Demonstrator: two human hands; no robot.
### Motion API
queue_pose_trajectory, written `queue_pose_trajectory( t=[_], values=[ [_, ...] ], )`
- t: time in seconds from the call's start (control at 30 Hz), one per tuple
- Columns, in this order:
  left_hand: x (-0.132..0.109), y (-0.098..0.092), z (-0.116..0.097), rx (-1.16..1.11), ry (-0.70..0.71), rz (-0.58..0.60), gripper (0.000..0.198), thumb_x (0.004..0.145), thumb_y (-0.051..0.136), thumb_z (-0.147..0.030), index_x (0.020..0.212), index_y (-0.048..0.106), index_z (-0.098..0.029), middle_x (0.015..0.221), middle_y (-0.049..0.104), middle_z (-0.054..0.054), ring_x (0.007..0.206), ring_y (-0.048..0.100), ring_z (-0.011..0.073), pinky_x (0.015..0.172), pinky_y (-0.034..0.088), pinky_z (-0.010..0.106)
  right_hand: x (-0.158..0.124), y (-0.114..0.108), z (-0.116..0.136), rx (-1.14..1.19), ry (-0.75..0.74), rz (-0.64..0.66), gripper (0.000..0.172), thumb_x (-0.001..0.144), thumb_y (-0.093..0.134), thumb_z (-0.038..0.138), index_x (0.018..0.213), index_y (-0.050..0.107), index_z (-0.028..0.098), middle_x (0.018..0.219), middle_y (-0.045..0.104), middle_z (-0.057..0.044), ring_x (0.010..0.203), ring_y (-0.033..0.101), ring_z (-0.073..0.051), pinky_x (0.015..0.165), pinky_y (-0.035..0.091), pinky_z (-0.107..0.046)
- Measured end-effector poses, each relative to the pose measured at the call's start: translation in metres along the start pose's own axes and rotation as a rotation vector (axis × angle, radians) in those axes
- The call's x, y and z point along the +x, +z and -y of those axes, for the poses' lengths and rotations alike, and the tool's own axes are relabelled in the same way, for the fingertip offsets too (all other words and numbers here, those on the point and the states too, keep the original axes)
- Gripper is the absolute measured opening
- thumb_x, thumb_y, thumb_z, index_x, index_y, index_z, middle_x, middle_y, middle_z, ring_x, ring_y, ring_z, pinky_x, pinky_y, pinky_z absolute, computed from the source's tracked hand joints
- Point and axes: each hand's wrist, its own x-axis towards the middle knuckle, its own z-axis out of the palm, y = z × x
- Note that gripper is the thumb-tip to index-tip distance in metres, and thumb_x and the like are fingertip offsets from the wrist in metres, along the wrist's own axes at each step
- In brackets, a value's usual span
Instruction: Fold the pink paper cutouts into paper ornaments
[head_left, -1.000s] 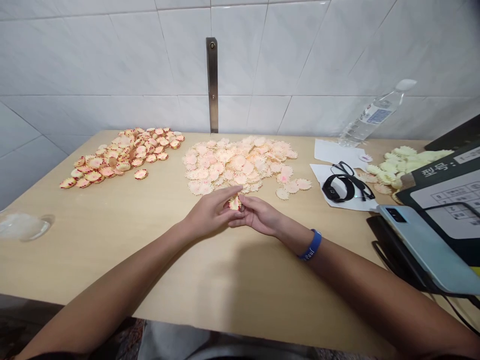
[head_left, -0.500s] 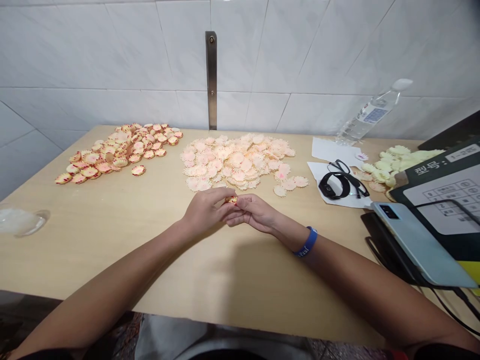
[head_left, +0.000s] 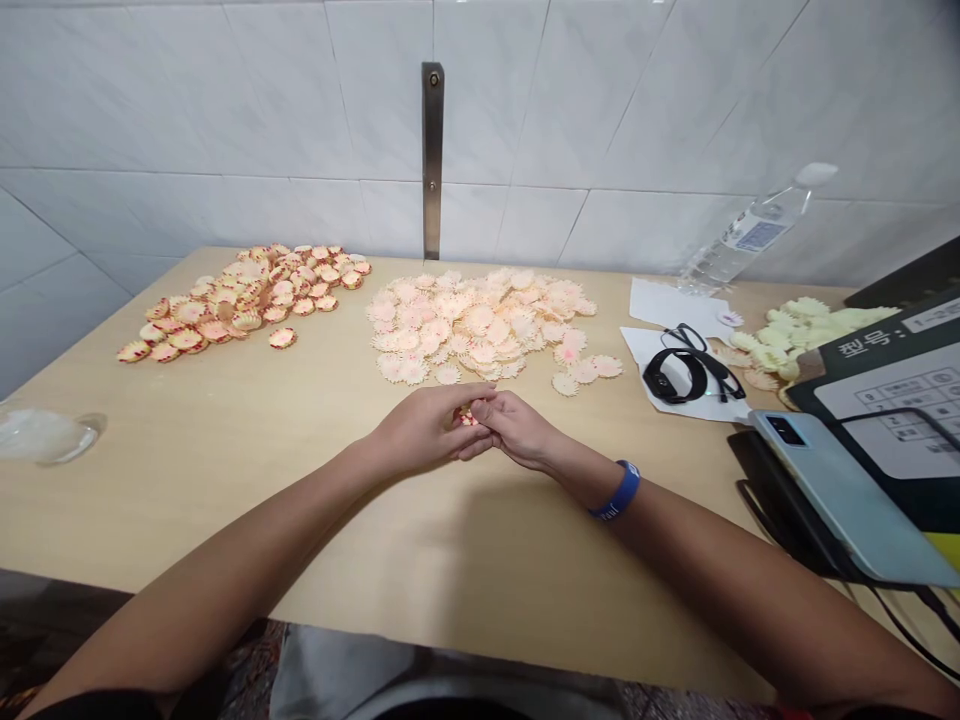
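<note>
Red-edged paper petal (head_left: 466,417) sat mostly hidden between the left hand (head_left: 420,430) and right hand (head_left: 514,430), both grips narrow and closed around it, above the wooden counter (head_left: 225,510).

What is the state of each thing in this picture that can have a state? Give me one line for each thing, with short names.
Left hand, closed over the disc
Right hand, fingers closed on the disc
Disc, held between both hands, mostly hidden
Red-edged discs, loosely heaped
Pale discs, spread in a loose pile
Yellow discs, piled
Bottle, capped, tilted
Phone, back facing up
Watch, strap closed
</note>
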Motion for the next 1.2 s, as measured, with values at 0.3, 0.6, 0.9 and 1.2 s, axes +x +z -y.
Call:
queue_pose_trajectory(
  t=[0.3, 0.6, 0.9, 1.2],
  values=[
    [-0.001, 0.002, 0.007, 0.093, 0.050, -0.147, 0.026, 0.084, 0.063, -0.030, 0.107, 0.073, -0.022, 0.091, 0.077, 0.003, 0.077, 0.070, 0.0165, 0.068, 0.053, 0.024, -0.004, -0.005, 0.004, 0.065, 0.009, 0.065, 0.051, 0.069, 0.073, 0.063, 0.083, 0.071, 0.013, 0.082, 0.073, -0.006, 0.080, 0.071, -0.016, 0.086, 0.058, -0.037],
    [0.001, 0.003, 0.001, -0.012, 0.061, -0.187, 0.042, 0.079, 0.072, -0.038, 0.117, 0.068, -0.021, 0.112, 0.073, 0.008, 0.098, 0.070, 0.0227, 0.085, 0.055, 0.031, -0.001, -0.005, 0.002, 0.083, -0.041, 0.010, 0.053, 0.063, 0.076, 0.064, 0.071, 0.069, 0.012, 0.064, 0.068, -0.004, 0.062, 0.067, -0.014, 0.062, 0.055, -0.026],
    [0.002, 0.001, 0.005, 0.062, 0.179, 0.054, 0.054, 0.082, 0.068, -0.033, 0.133, 0.055, -0.020, 0.133, 0.061, 0.011, 0.120, 0.059, 0.0229, 0.099, 0.047, 0.033, -0.002, -0.003, 0.001, -0.060, -0.086, 0.077, 0.047, 0.073, 0.072, 0.060, 0.070, 0.068, 0.013, 0.060, 0.063, 0.000, 0.057, 0.058, -0.010, 0.059, 0.051, -0.025],
    [0.000, -0.008, 0.009, 0.197, 0.088, -0.165, 0.025, 0.090, 0.048, -0.020, 0.103, 0.069, -0.021, 0.096, 0.074, 0.006, 0.081, 0.068, 0.0168, 0.073, 0.051, 0.025, -0.003, -0.010, 0.005, 0.142, 0.027, 0.051, 0.054, 0.070, 0.074, 0.061, 0.098, 0.070, 0.015, 0.100, 0.074, -0.013, 0.094, 0.071, -0.021, 0.093, 0.053, -0.042]
  ],
)
